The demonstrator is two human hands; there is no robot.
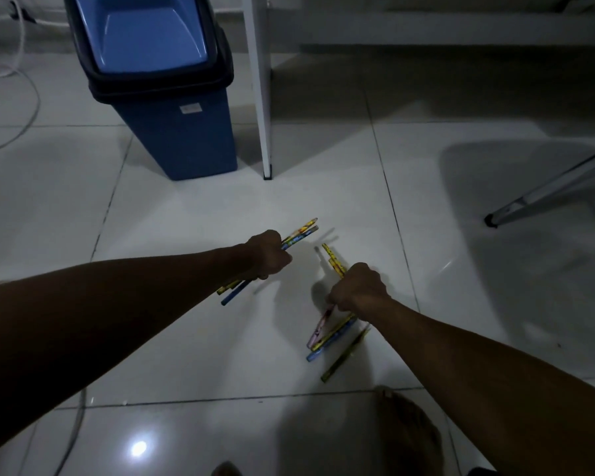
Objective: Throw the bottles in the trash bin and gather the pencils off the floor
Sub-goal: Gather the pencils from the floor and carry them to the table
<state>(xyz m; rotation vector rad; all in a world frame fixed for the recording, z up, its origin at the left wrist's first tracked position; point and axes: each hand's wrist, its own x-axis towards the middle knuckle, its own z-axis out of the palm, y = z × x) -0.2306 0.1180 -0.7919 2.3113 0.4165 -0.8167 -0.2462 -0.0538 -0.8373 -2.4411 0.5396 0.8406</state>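
Note:
My left hand (268,254) is shut on a bundle of patterned pencils (301,234), yellow and blue, that stick out above and below the fist. My right hand (359,286) is shut on a second bundle of pencils (330,333), pink, yellow and blue, with yellow ends poking up past the knuckles. Both fists hover just above the white tiled floor (193,338). One dark yellow pencil (346,355) lies beside the right bundle; whether it is held or on the floor is unclear. The blue trash bin (172,108) with a swing lid stands at the back left. No bottles are in view.
A white table leg (260,97) stands right of the bin. A grey chair leg (550,190) reaches in from the right. Cables (24,108) trail over the floor at the left. My knee (409,434) and foot show at the bottom.

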